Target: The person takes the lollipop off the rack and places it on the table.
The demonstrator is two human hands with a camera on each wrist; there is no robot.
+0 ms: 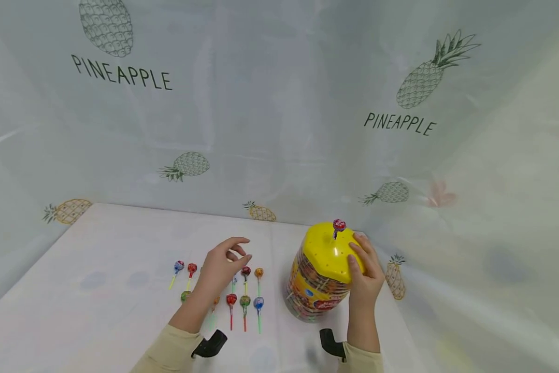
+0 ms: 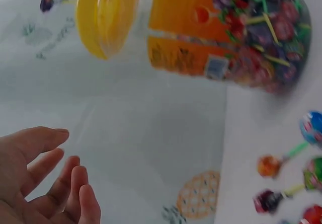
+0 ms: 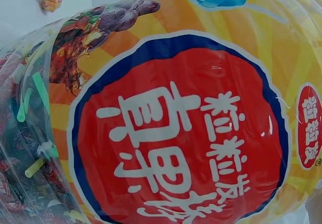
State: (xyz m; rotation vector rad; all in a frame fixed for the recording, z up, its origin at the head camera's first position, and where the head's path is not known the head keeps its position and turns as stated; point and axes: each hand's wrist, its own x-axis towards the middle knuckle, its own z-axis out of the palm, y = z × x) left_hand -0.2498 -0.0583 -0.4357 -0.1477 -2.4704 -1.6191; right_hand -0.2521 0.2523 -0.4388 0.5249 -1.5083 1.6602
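A clear candy jar (image 1: 314,292) with an orange label and a yellow lid (image 1: 328,251) stands on the right of the table; lollipops fill it. My right hand (image 1: 368,269) grips the right side of the lid, its fingers over the top edge. One lollipop (image 1: 339,225) stands upright from the lid, stick down. The right wrist view is mostly filled by the jar's label (image 3: 181,128). My left hand (image 1: 223,264) hovers over the lollipop rows, left of the jar. Its fingers bend loosely with nothing between them, as the left wrist view (image 2: 50,178) also shows.
Two rows of lollipops lie on the white table (image 1: 120,259), among them a red one (image 1: 231,299), a blue one (image 1: 258,303) and an orange one (image 1: 259,272). My left forearm hides some. A pineapple-print sheet (image 1: 270,129) hangs behind the table and along its sides.
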